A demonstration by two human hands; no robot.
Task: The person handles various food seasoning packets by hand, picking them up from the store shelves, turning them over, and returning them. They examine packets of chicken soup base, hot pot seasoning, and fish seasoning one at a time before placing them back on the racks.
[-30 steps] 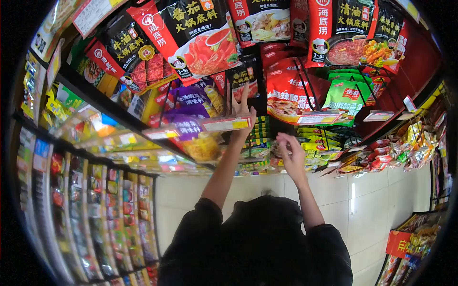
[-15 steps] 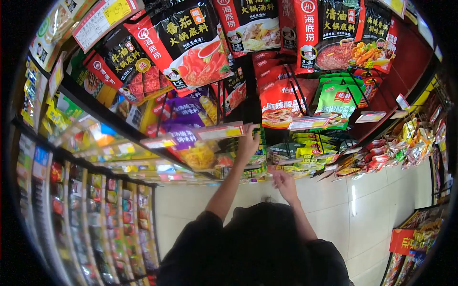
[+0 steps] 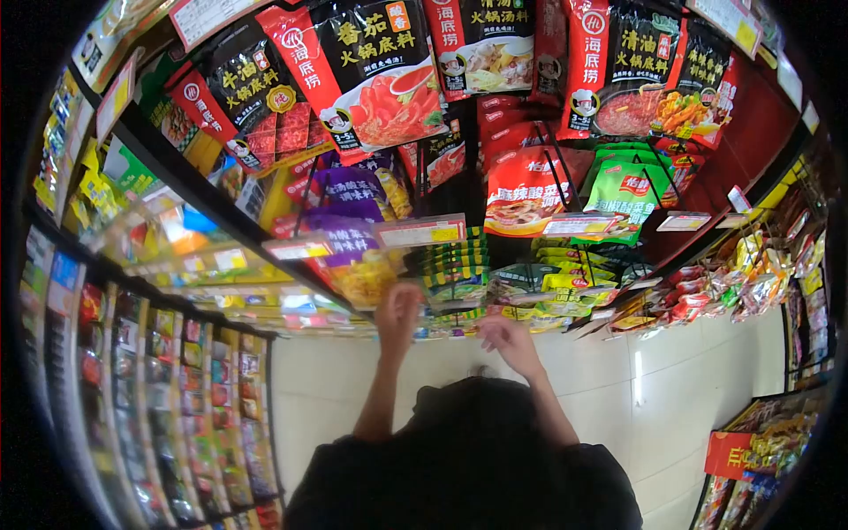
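Reaching at green-and-yellow foil seasoning packets (image 3: 452,269)
Right hand (image 3: 508,340) half-open, empty; left hand (image 3: 399,309) too blurry to tell. Nothing picked yet.

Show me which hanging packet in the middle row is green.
The green packet, hanging just right of the red packet; the purple packet hangs further left. Only this one is green.

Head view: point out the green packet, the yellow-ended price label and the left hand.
green packet (image 3: 629,193), head view, front face.
price label (image 3: 422,232), head view, strip's middle.
left hand (image 3: 399,309), head view, hand's back.
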